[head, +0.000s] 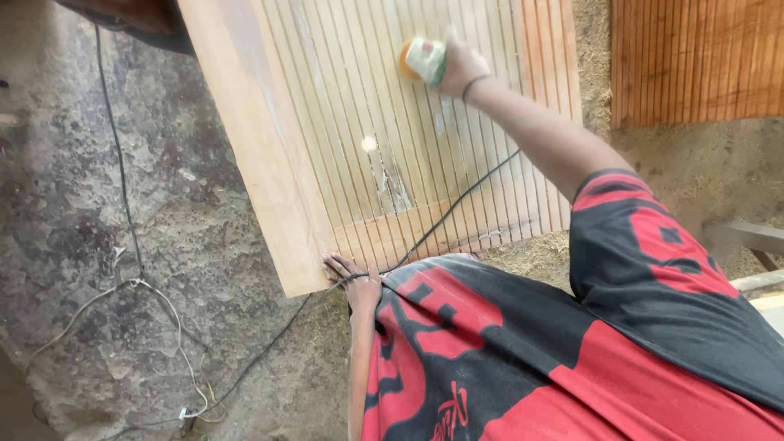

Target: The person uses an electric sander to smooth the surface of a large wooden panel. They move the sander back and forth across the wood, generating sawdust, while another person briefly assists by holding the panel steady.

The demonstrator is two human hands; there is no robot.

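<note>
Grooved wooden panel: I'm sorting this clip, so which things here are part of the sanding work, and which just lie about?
In use: grooved wooden panel; power sander in right hand; its black cord; left hand steadying the panel's edge.
Lying about: second panel; loose wires on the floor.

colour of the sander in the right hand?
The sander in the right hand is white and green with an orange pad; the head view shows it.

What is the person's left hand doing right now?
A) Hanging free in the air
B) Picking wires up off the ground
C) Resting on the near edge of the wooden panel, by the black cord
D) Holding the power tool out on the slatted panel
C: the left hand lies on the near edge of the wooden panel where the black cord runs past; the right hand holds the power tool.
</note>
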